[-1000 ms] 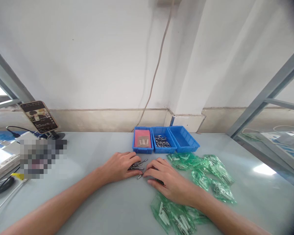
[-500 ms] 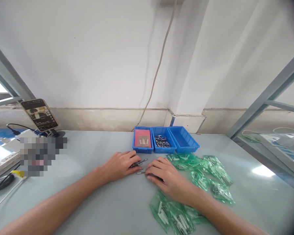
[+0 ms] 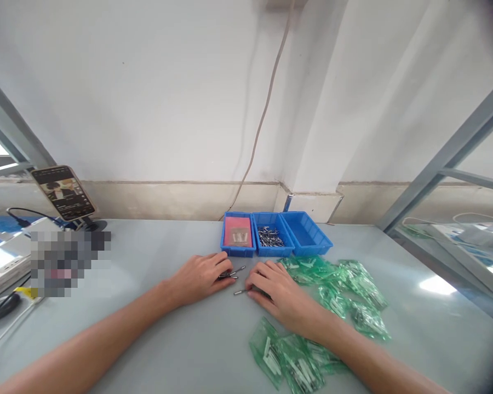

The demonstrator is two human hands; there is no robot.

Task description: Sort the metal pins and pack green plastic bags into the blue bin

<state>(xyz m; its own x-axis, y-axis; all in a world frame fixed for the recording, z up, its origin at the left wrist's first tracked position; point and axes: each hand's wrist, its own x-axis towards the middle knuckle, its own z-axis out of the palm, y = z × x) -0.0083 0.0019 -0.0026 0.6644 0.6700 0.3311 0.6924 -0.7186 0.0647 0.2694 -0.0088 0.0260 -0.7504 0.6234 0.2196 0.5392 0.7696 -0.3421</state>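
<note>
Glossy grey tabletop [image 3: 148,350] under both hands [image 3: 203,278] [image 3: 281,293], white wall [image 3: 168,98] behind

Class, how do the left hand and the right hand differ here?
The left hand shows several metal pins at its fingertips; the right hand shows a single pin. The left hand reaches in from the left, apart from the green bags; the right hand reaches in from the right, beside them. Both are bare, with fingers curled.

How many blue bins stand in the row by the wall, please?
3: the left bin, holding a pink item; the middle bin, holding small metal parts; and the right bin, just beyond some green bags. None in the row looks hidden.
</note>
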